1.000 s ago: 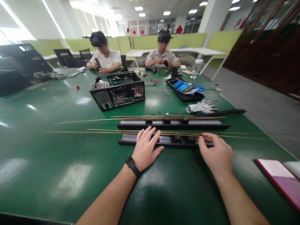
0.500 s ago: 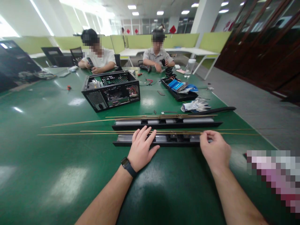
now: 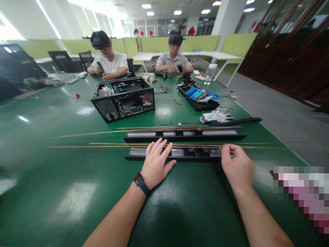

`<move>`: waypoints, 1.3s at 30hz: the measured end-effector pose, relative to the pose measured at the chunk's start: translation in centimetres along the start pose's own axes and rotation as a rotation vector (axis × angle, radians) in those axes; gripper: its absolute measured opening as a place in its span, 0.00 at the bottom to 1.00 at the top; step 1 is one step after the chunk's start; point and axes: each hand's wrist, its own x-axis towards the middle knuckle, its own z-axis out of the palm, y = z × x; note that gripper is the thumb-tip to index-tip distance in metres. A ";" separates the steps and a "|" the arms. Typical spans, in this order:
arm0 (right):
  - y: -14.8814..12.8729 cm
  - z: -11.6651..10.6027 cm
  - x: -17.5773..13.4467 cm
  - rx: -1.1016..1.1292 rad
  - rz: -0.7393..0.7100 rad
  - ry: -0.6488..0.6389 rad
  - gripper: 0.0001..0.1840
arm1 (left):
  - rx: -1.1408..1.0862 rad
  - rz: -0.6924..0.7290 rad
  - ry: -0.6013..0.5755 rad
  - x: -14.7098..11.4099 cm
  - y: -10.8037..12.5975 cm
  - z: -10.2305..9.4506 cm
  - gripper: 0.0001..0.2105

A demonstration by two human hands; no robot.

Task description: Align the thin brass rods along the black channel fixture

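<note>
My left hand [image 3: 158, 168], a dark watch on its wrist, lies with fingers spread across the near black channel [image 3: 195, 159] and the thin gold-coloured rods [image 3: 77, 146] along it. At that channel's right end, the thumb and forefinger of my right hand [image 3: 238, 166] are pinched at the rods. The exact grip point is partly hidden by the fingers. The rods reach well past both ends of the channel. Just behind and parallel lies a second black channel [image 3: 185, 138] with a pale inside, dark blocks in it and more gold-coloured rods on top.
Beyond the channels stand an open black computer case [image 3: 123, 99] and a black tray [image 3: 205, 105] with blue items. White gloves [image 3: 217, 116] lie by a long black strip [image 3: 246, 120]. Across the green table [image 3: 77, 206], two people sit handling dark objects. A clear bottle [image 3: 210, 72] stands at the back right.
The view has shifted slightly. The front rod's left end sits a little farther right. My hands keep their poses. The co-worker at the back centre has drawn a hand in towards the dark object.
</note>
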 end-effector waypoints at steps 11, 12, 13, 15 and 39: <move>0.4 0.0 0.2 0.057 -0.034 -0.028 0.20 | 0.002 -0.005 -0.006 0.0 0.1 -0.1 0.28; 0.2 0.1 0.0 0.062 -0.058 -0.050 0.21 | 0.002 -0.007 -0.007 -0.1 0.1 -0.1 0.28; 0.1 0.1 -0.1 0.055 -0.070 -0.060 0.21 | 0.003 -0.008 -0.009 -0.1 0.1 0.0 0.28; 0.2 0.1 0.1 0.015 -0.058 -0.042 0.21 | 0.003 -0.009 -0.010 -0.1 0.0 0.0 0.28; 1.4 -0.3 1.7 -0.090 0.084 0.071 0.15 | -0.028 -0.027 -0.032 0.1 0.1 -0.2 0.29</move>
